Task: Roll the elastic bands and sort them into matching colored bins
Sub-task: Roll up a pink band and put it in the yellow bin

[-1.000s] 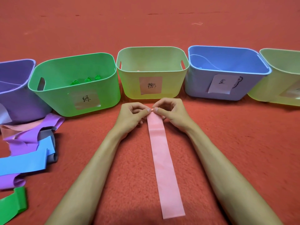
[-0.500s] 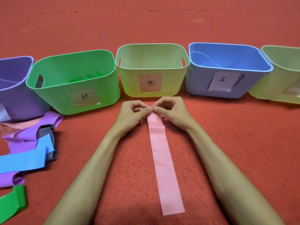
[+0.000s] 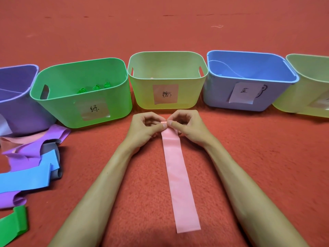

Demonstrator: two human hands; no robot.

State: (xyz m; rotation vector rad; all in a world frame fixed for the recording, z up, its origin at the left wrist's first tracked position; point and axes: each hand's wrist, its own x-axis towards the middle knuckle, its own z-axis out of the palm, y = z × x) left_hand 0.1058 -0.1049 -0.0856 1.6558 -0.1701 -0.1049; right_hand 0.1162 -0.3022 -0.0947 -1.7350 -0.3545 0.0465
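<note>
Place: a hand-made sorting set-up is sitting on an indoor floor; the sort of building is not showing.
Floor: a fuzzy red carpet is covering all the ground in view.
Bins: five plastic tubs are standing in a row straight on the carpet: purple bin, green bin, yellow-green bin, blue bin, and a second yellow-green bin at the right edge.
Labels: handwritten paper labels are sticking to the bin fronts.
Stock: a heap of coloured bands is lying loose on the carpet at the left, beside the purple bin.
</note>
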